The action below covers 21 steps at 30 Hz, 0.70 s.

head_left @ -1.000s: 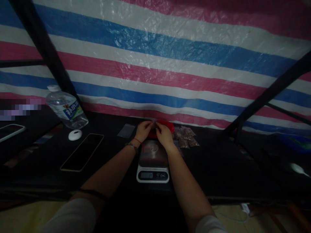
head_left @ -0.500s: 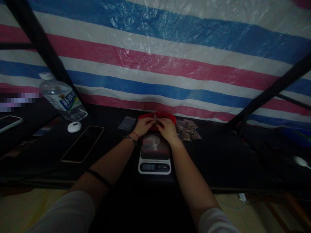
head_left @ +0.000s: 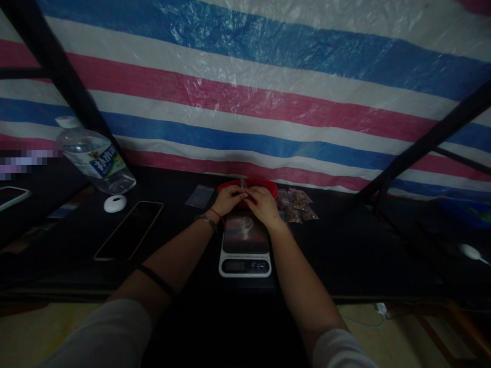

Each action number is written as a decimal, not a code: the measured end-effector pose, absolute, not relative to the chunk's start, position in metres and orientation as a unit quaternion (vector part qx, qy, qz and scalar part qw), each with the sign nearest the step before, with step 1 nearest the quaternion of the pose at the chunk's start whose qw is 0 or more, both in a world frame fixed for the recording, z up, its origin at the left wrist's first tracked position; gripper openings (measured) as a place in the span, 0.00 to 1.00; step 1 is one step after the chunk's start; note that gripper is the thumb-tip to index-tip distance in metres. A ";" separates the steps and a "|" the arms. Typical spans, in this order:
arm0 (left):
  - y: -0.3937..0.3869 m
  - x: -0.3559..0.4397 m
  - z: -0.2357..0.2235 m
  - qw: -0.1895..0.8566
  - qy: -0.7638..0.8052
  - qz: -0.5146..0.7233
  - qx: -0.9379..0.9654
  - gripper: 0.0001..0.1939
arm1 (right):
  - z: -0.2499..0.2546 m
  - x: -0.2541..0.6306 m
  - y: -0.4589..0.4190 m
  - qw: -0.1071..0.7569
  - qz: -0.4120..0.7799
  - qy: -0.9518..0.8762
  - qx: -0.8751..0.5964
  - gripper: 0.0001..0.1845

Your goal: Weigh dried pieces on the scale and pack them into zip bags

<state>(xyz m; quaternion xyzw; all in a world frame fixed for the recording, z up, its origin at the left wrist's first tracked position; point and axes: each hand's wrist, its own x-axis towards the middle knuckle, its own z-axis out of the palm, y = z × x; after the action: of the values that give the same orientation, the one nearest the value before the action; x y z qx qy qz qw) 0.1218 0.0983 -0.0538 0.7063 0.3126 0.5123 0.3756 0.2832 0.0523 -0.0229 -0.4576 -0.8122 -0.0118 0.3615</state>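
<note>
My left hand and my right hand meet over a red container, fingers closed together. Between the fingertips they pinch a small clear plastic bag, of which only a bit of the top shows. Just in front of the hands is a white kitchen scale with a metal plate. On that plate stands a small clear round cup. Right of my right hand lie several filled clear bags with brownish bits inside. A flat clear bag lies to the left. The container's inside is mostly hidden.
On the left of the black table are a phone, a white rounded case and a tilted water bottle. Another phone lies farther left. Dark metal bars flank the striped sheet behind.
The fingers have drawn closer together around the bag, and less of it shows upright between them. The view has shifted slightly. The scale, cup and filled bags stay in place.
</note>
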 end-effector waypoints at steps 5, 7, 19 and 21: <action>0.097 0.122 -0.051 0.360 0.298 0.507 0.724 0.12 | -0.025 0.283 0.052 0.365 -0.011 -0.807 -0.465 0.16; 0.097 0.122 -0.050 0.359 0.292 0.506 0.728 0.12 | -0.025 0.283 0.050 0.376 -0.001 -0.802 -0.465 0.15; 0.092 0.123 -0.046 0.272 0.278 0.505 0.771 0.10 | -0.024 0.280 0.048 0.375 -0.035 -0.748 -0.546 0.09; 0.091 0.124 -0.045 0.257 0.286 0.505 0.773 0.10 | -0.024 0.278 0.048 0.370 -0.041 -0.746 -0.552 0.09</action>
<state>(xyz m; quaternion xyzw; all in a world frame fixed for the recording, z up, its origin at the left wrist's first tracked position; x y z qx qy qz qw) 0.1238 0.0910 -0.0451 0.7730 0.2858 0.5046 0.2574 0.2777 0.0476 -0.0239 -0.5524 -0.7460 -0.0405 0.3697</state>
